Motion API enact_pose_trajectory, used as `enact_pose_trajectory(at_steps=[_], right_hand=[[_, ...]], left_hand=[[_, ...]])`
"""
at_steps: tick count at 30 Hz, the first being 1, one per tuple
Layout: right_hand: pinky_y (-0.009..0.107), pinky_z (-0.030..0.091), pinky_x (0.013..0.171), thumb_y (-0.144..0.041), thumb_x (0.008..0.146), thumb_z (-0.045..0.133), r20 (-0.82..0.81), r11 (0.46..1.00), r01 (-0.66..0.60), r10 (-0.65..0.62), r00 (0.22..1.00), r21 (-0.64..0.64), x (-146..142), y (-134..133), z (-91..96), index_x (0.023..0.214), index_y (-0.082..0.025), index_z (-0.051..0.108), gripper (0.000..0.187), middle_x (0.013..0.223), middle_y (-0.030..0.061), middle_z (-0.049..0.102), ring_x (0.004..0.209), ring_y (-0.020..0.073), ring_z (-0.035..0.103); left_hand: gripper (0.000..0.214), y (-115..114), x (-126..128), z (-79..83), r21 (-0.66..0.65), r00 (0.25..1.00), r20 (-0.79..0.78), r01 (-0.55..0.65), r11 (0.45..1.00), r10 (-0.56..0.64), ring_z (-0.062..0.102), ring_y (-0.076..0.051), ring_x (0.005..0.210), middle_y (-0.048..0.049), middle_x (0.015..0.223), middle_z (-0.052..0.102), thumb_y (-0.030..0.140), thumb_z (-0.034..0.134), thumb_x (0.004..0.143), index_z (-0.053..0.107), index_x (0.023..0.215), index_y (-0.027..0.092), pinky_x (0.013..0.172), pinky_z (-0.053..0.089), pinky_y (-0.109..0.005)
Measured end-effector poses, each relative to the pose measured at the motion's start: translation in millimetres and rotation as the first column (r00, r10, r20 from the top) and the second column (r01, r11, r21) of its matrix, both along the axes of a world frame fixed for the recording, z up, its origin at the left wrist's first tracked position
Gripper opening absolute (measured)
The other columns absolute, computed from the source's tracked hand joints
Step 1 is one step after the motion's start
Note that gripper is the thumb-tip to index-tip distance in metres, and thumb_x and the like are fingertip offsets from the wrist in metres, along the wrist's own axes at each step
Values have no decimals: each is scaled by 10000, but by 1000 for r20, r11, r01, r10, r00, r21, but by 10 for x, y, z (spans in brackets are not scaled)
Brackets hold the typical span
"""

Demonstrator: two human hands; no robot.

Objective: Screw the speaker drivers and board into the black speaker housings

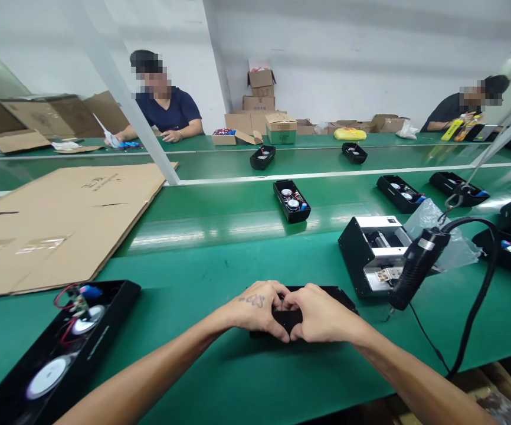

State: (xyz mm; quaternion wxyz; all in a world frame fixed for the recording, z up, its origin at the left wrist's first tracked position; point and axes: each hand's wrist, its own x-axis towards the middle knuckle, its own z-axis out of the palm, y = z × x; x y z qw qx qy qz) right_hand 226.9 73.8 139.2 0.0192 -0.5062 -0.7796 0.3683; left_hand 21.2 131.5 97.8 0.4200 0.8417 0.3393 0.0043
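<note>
Both of my hands are on a black speaker housing (341, 295) lying on the green bench in front of me. My left hand (258, 308) grips its near wall from the left, thumb on the near face and fingers curled over the edge. From the right, my right hand (324, 314) holds the same wall in the same way, the two thumbs nearly touching. Much of the housing's inside is hidden behind my hands. At the lower left lies another open black housing (111, 319) with two round white-backed speakers, red wires, a small circuit board and a blue part.
A black electric screwdriver (421, 265) hangs at the right, its cable looping down. Behind it stands a black and silver machine (362, 260). A large flat cardboard sheet (61, 218) covers the left. Several housings, one a speaker box (291, 202), lie beyond. Two people sit across.
</note>
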Motion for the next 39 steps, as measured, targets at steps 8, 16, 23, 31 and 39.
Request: enact_pose_trajectory(at_steps=[8,16,23,31,39], right_hand=[[356,408,718,-193,828,869,139,995,-52,40,989,81,-34,-53,23,1182,-207,869,354,984,94,879,986,362,822],[417,534,860,-216,886,837,158,982,-103,77,984,160,-28,-286,-103,1301,-217,817,415,1061,121,872,1038,376,821],[411,602,971,-213,1004,791,-647,398,704,-291,705,588,841,-684,-220,1212,-281,755,221,1137,49,792,1059,255,756],[579,561,1100,-576,1062,676,-660,131,926,-667,347,354,1765,-549,-610,1535,-202,616,606,1473,203,708,1295,360,711],[366,576,704,-363,954,836,-861,249,950,-423,281,187,1694,-614,-810,1265,-237,641,389,696,-69,653,577,178,630]], left_hand=[[437,-6,-23,-17,20,1000,13,23,1000,-23,739,-203,1062,94,1274,782,533,1009,739,721,591,241,833,502,-313],[301,-200,-78,-90,143,999,-15,48,988,-47,576,-413,1510,48,1363,775,375,1087,734,807,750,268,1285,405,-555],[266,-753,-261,-436,610,985,-6,140,779,-172,393,-463,1616,59,1483,728,449,1004,850,814,933,282,1386,191,-641],[414,-877,-303,-639,718,984,82,51,694,-156,280,-403,1673,87,1518,694,530,1030,794,712,848,271,1451,-31,-497],[386,-876,-286,-629,747,983,96,32,664,-156,220,-363,1700,75,1500,709,502,1027,794,726,853,268,1452,-8,-500]])
